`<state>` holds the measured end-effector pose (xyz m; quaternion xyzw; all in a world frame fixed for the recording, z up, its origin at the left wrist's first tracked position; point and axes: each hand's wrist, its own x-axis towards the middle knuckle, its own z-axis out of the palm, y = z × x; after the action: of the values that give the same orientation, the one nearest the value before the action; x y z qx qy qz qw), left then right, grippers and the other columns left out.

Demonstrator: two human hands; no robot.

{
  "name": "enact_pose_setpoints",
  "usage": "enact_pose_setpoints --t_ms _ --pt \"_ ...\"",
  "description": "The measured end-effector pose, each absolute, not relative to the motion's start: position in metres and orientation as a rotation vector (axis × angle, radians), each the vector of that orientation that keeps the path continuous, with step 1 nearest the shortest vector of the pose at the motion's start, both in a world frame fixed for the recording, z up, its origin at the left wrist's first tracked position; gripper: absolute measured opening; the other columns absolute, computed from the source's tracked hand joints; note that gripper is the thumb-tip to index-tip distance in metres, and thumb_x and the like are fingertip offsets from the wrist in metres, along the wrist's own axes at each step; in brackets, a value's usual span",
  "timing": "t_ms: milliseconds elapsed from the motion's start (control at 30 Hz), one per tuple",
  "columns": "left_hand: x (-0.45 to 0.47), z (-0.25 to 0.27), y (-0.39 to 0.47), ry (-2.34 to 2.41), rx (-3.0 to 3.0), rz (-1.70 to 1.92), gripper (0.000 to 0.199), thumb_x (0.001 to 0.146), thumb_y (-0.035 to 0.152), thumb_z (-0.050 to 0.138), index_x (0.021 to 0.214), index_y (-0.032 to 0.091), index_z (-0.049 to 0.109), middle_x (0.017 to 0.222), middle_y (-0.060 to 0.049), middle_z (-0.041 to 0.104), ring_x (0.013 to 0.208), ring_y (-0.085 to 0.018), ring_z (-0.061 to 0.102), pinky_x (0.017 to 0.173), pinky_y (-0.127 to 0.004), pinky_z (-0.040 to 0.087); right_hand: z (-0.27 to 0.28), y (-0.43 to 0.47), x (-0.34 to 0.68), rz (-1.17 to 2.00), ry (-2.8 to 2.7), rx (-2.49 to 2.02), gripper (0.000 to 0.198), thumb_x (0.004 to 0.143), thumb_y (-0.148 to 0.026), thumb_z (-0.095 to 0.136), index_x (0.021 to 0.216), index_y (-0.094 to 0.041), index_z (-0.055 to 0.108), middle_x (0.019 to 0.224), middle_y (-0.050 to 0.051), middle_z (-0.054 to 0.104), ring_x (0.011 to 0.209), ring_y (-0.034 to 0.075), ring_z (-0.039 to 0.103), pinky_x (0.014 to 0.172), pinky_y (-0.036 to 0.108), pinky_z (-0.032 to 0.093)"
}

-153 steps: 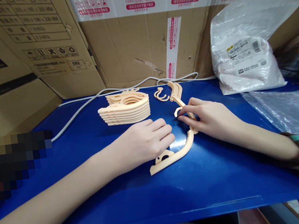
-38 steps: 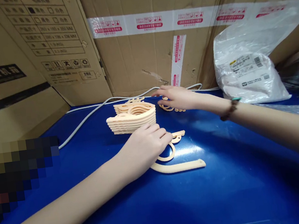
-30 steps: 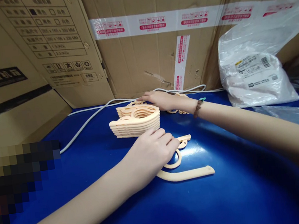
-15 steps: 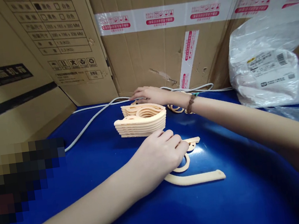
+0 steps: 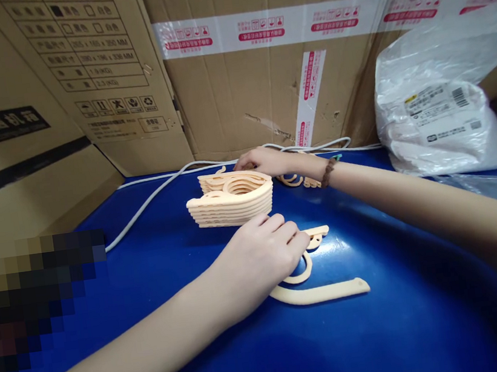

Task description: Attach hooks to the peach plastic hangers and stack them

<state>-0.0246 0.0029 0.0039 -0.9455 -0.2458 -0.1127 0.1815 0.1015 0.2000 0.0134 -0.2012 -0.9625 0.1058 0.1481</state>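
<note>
My left hand is closed over a beige plastic folding hanger on the blue table. One arm of it, a ring and a second arm end stick out past my fingers. Just beyond stands a neat stack of beige folding hangers, with a small hook showing above its back edge. My right hand reaches behind the stack's right end, a brown band on its wrist. Its fingers curve loosely downward, the tips partly hidden, and nothing shows in them. Loose beige pieces lie under that forearm.
Cardboard boxes wall off the back and left of the blue table. A white cable runs along the back and down the left. A clear plastic bag with white contents stands at the right. A blurred patch covers the left edge.
My right hand has shifted right, off the back left of the stack, uncovering the small hook there. My left hand stays over the hanger; the whole view has slid slightly.
</note>
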Motion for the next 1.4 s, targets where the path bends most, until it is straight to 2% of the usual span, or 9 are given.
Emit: enact_pose_setpoints --t_ms 167,367,567,667,767,933,1167,1300,1400 --pt "-0.024 0.003 0.004 -0.687 -2.658 -0.333 0.011 0.088 0.009 0.054 0.094 0.012 0.062 0.084 -0.004 0.064 0.077 -0.021 0.057 0.067 -0.032 0.043 0.014 0.201 0.096 0.309 -2.682 -0.557 0.028 0.09 -0.02 0.051 0.11 -0.013 0.068 0.108 0.01 0.069 0.095 0.018 0.061 0.083 0.03 0.042" --pt "-0.026 0.004 0.003 -0.681 -2.668 -0.347 0.011 0.087 0.008 0.055 0.095 0.012 0.062 0.085 -0.004 0.064 0.078 -0.021 0.057 0.067 -0.031 0.042 0.016 0.203 0.054 0.457 -2.712 -0.498 0.024 0.089 -0.018 0.053 0.105 -0.015 0.07 0.116 0.01 0.068 0.102 0.019 0.061 0.091 0.032 0.043" --pt "-0.026 0.003 0.003 -0.679 -2.657 -0.346 0.012 0.087 0.008 0.055 0.096 0.012 0.062 0.084 -0.004 0.064 0.078 -0.021 0.056 0.067 -0.031 0.042 0.021 0.2 0.043 0.643 -2.773 -0.483 0.02 0.084 -0.017 0.055 0.095 -0.013 0.072 0.098 0.006 0.073 0.085 0.015 0.063 0.076 0.025 0.047" --pt "-0.026 0.003 0.003 -0.679 -2.681 -0.33 0.012 0.087 0.008 0.055 0.096 0.012 0.062 0.086 -0.005 0.064 0.078 -0.022 0.057 0.067 -0.032 0.042 0.02 0.202 0.052 0.637 -2.777 -0.509 0.014 0.076 -0.017 0.063 0.084 -0.011 0.072 0.092 0.005 0.073 0.082 0.015 0.061 0.073 0.025 0.046" --pt "-0.026 0.003 0.002 -0.679 -2.7 -0.322 0.011 0.087 0.008 0.055 0.094 0.012 0.062 0.087 -0.005 0.065 0.078 -0.022 0.057 0.067 -0.033 0.043 0.018 0.205 0.067 0.608 -2.756 -0.565 0.012 0.074 -0.018 0.064 0.081 -0.011 0.072 0.089 0.006 0.072 0.08 0.015 0.06 0.071 0.025 0.045" --pt "-0.026 0.003 0.003 -0.672 -2.705 -0.332 0.012 0.089 0.008 0.052 0.094 0.012 0.061 0.086 -0.005 0.064 0.078 -0.021 0.056 0.068 -0.032 0.043 0.015 0.209 0.101 0.603 -2.73 -0.658 0.015 0.074 -0.015 0.06 0.082 -0.01 0.072 0.092 0.008 0.071 0.081 0.016 0.061 0.073 0.026 0.045" --pt "-0.026 0.005 0.003 -0.674 -2.732 -0.339 0.012 0.09 0.009 0.05 0.092 0.013 0.06 0.085 -0.005 0.063 0.076 -0.02 0.055 0.068 -0.031 0.042 0.022 0.2 0.133 0.665 -2.733 -0.797 0.023 0.074 -0.021 0.062 0.093 -0.015 0.072 0.09 0.004 0.073 0.08 0.015 0.064 0.072 0.025 0.049" --pt "-0.026 0.005 0.003 -0.671 -2.722 -0.336 0.012 0.089 0.007 0.049 0.091 0.013 0.06 0.084 -0.004 0.063 0.075 -0.019 0.054 0.067 -0.03 0.041 0.042 0.19 0.145 0.543 -2.673 -0.944 0.03 0.081 -0.029 0.059 0.105 -0.015 0.07 0.098 0.005 0.073 0.085 0.015 0.065 0.076 0.026 0.049" --pt "-0.026 0.005 0.002 -0.676 -2.713 -0.332 0.011 0.09 0.008 0.05 0.089 0.014 0.06 0.083 -0.004 0.062 0.073 -0.019 0.053 0.066 -0.029 0.04 0.053 0.181 0.15 0.112 -2.653 -1.251 0.026 0.083 -0.03 0.058 0.099 -0.016 0.072 0.096 0.008 0.073 0.088 0.019 0.064 0.076 0.03 0.047"
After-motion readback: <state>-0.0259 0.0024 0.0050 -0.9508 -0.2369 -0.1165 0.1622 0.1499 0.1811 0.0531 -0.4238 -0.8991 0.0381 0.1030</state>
